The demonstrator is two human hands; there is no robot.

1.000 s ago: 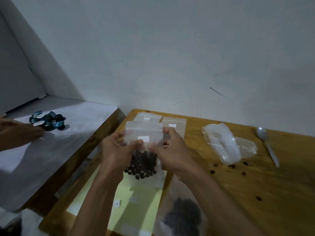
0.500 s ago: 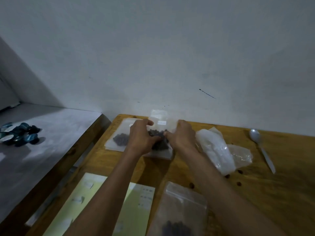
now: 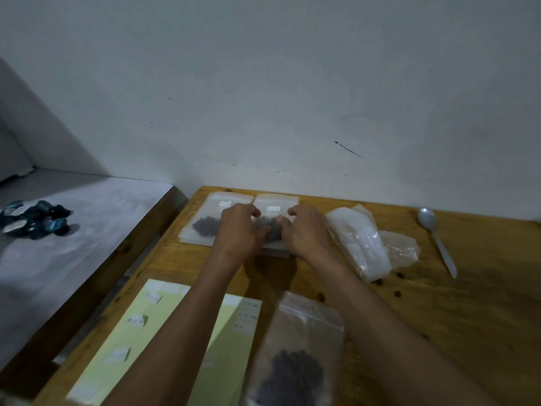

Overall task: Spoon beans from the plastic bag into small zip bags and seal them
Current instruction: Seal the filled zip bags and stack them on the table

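Note:
A small zip bag [image 3: 273, 210] with dark beans and a white label lies flat at the far edge of the wooden table [image 3: 439, 317]. My left hand [image 3: 238, 232] grips its left side and my right hand [image 3: 307, 234] its right side, fingers curled, thumbs on the beans. Another filled small zip bag [image 3: 206, 224] lies just left of it. The large plastic bag [image 3: 295, 364] with beans lies near me, between my forearms. A metal spoon [image 3: 436, 238] rests at the far right. A pile of unfilled clear bags [image 3: 361, 244] sits right of my right hand.
A pale green sheet with white labels [image 3: 164, 332] lies at the near left of the table. Loose beans [image 3: 396, 293] are scattered near the pile of bags. A grey surface to the left holds a heap of dark blue wrappers [image 3: 35, 219]. The wall stands close behind.
Both hands carried the filled small zip bag from in front of me to the table's far edge and laid it down beside the other filled bag.

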